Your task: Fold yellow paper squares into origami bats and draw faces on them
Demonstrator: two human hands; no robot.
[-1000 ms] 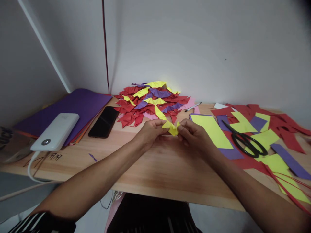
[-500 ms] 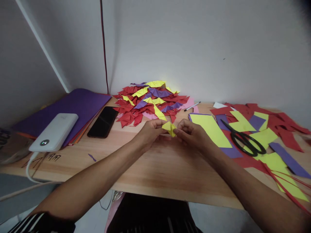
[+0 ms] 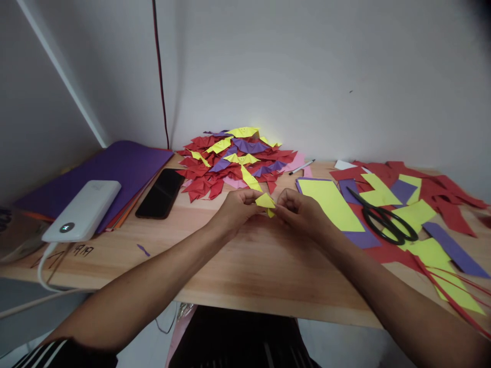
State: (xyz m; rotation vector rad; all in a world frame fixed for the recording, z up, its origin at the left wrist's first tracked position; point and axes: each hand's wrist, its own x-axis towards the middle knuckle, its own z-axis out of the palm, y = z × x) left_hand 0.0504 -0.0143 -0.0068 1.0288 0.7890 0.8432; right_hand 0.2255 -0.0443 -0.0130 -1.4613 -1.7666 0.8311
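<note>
A small folded yellow paper piece [image 3: 266, 202] is held just above the wooden table [image 3: 245, 271] between both my hands. My left hand [image 3: 237, 205] pinches its left side with closed fingers. My right hand [image 3: 300, 211] pinches its right side, fingers curled over the fold. Behind them lies a heap of folded red, purple and yellow paper shapes [image 3: 238, 158].
A black phone [image 3: 160, 193] and a white power bank [image 3: 81, 210] rest on the left by a purple paper stack [image 3: 103, 171]. Black scissors [image 3: 385, 221] lie on cut coloured sheets [image 3: 406, 214] at the right. A pen [image 3: 302, 167] sits near the wall.
My right fingers have closed further over the yellow piece, folding it smaller. Both hands stay at the same spot on the table.
</note>
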